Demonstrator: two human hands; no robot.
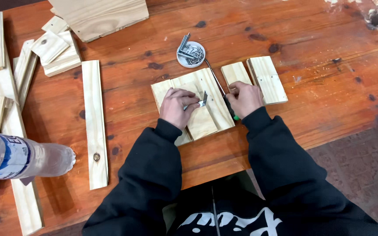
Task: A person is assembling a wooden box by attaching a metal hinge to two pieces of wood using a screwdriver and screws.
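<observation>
Pinched between the thumb and fingers of the left hand [178, 106] is a small metal angle bracket [203, 99], held upright against the top of a pale wooden board assembly [208, 116] that lies flat near the front edge of the table [154, 43]. That hand rests knuckles up on the wood, its wrist coming straight out of a black sleeve. The right hand [243, 98] is closed around the handle of a screwdriver [217, 83], fist down on the board's right edge. The tool's thin shaft slants up and away to the left, toward a small white dish [191, 54] of screws and brackets just beyond the board. Whether its tip touches the dish cannot be told.

Two short wooden blocks [265, 78] lie side by side just right of the right hand, the nearer one touching the knuckles. A long narrow strip of wood [95, 124] lies well apart on the left, lengthwise toward the person. Further left are stacked offcuts [57, 50] and a clear plastic bottle [22, 157] on its side at the frame's edge.
</observation>
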